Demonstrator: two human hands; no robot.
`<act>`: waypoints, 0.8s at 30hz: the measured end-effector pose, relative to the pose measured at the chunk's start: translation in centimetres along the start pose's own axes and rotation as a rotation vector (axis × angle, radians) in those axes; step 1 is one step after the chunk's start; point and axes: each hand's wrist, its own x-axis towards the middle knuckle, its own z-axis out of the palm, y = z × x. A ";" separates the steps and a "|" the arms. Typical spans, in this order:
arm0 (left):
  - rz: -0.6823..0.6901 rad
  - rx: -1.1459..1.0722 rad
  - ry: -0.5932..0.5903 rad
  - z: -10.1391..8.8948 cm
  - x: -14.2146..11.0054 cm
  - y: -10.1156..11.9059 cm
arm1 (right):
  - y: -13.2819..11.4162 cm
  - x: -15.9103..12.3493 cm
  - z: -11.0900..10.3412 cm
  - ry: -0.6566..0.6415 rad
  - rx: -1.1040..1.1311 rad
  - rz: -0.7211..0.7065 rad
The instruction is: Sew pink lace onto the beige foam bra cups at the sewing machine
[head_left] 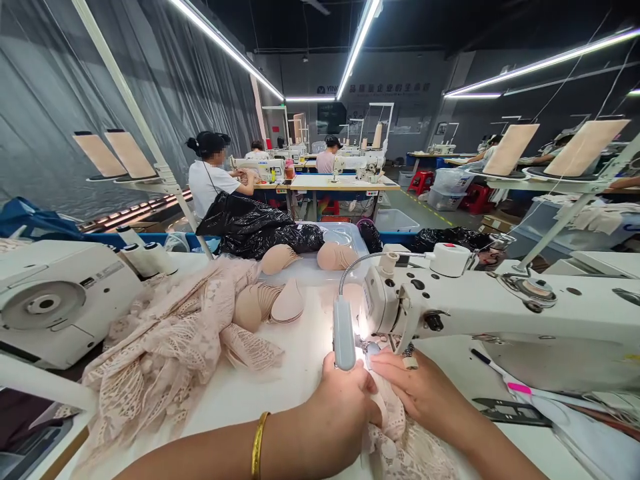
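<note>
A strip of beige lace fabric [397, 417] runs from under the needle area of the white sewing machine [465, 300] down over the table's front edge. My left hand [343, 403], gold bangle at the wrist, is closed with curled fingers on the left side of the lace. From the right, my right hand [425, 387] grips the lace close to the presser foot [371, 348], its fingertips together. A pale band wraps one finger. The grey lamp [344, 333] lights the spot and hides part of the left fingertips.
Piled lace [170, 333] and stacked beige bra cups [267, 303] lie to the left, beside another machine [60, 300]. A clear plastic bin [345, 233] and black plastic bags [255, 227] stand behind. Tweezers-like tools [505, 380] rest at right. A person in white [205, 180] sits ahead.
</note>
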 end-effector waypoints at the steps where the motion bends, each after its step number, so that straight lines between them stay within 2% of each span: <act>1: 0.000 -0.003 0.010 0.1 0.1 0.0 | 0.1 0.0 0.0 -0.017 -0.021 -0.019; 6: -0.014 0.088 -0.044 0.5 0.3 0.0 | 0.3 0.1 -0.2 -0.010 -0.060 -0.038; 11: -0.015 0.073 -0.028 2.1 0.0 -1.6 | -0.3 0.5 -0.7 -0.010 -0.046 -0.050; 13: -0.008 0.154 -0.028 2.9 -0.1 -2.4 | -0.6 0.7 -0.9 -0.005 -0.034 -0.038; 16: -0.033 0.337 -0.114 3.3 0.0 -2.8 | -0.8 0.7 -1.2 -0.006 -0.024 -0.007; 19: -0.061 0.422 -0.193 2.4 0.3 -2.1 | -0.7 0.5 -1.2 -0.012 -0.034 -0.022; 24: 0.000 0.454 -0.265 -0.6 0.7 -0.3 | -0.2 0.4 -1.0 -0.041 -0.038 -0.050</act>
